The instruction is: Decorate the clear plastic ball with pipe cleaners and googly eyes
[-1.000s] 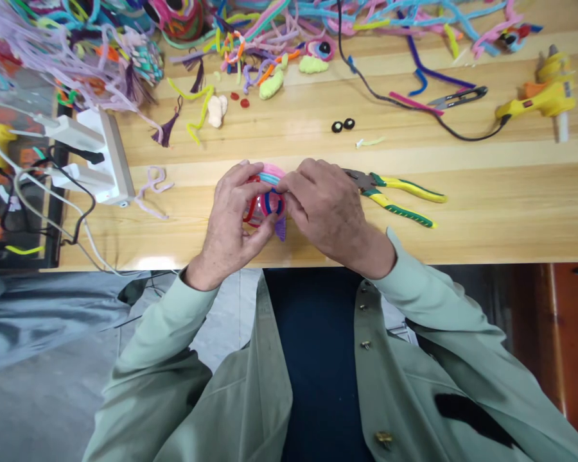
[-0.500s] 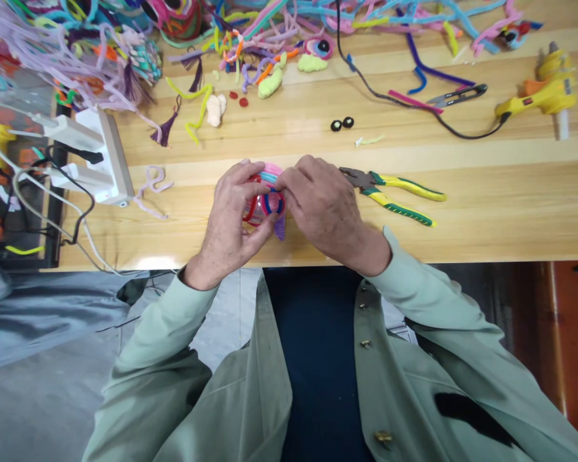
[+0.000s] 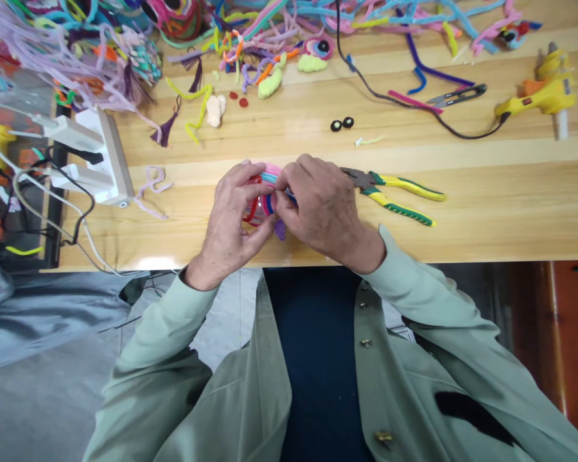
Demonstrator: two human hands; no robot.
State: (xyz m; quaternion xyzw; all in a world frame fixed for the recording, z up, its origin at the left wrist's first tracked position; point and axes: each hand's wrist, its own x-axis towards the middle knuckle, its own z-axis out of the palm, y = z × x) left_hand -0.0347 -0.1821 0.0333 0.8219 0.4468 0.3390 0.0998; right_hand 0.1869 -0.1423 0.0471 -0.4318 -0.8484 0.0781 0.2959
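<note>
Near the table's front edge, my left hand [image 3: 236,221] curls around a small pipe-cleaner craft piece [image 3: 271,173] in pink, light blue, red and dark blue. A purple tip [image 3: 280,230] sticks out below it. The fingers of my right hand [image 3: 313,208] pinch at the right side of the piece, where a dark blue pipe cleaner [image 3: 291,196] shows partly behind them. Both hands cover much of the piece. Just right of my right hand lie pliers [image 3: 366,181] with yellow-green handles.
A white power strip [image 3: 106,157] with cables stands at the left. Piled pipe cleaners [image 3: 96,51] spread along the back. A yellow glue gun [image 3: 542,99], thread snips [image 3: 462,95] and two black-and-white eye pieces [image 3: 341,124] lie on the table [image 3: 501,224].
My right fingertips have shifted slightly and now cover more of the piece's dark blue ring, with blue strand showing beside them. My left hand keeps its hold.
</note>
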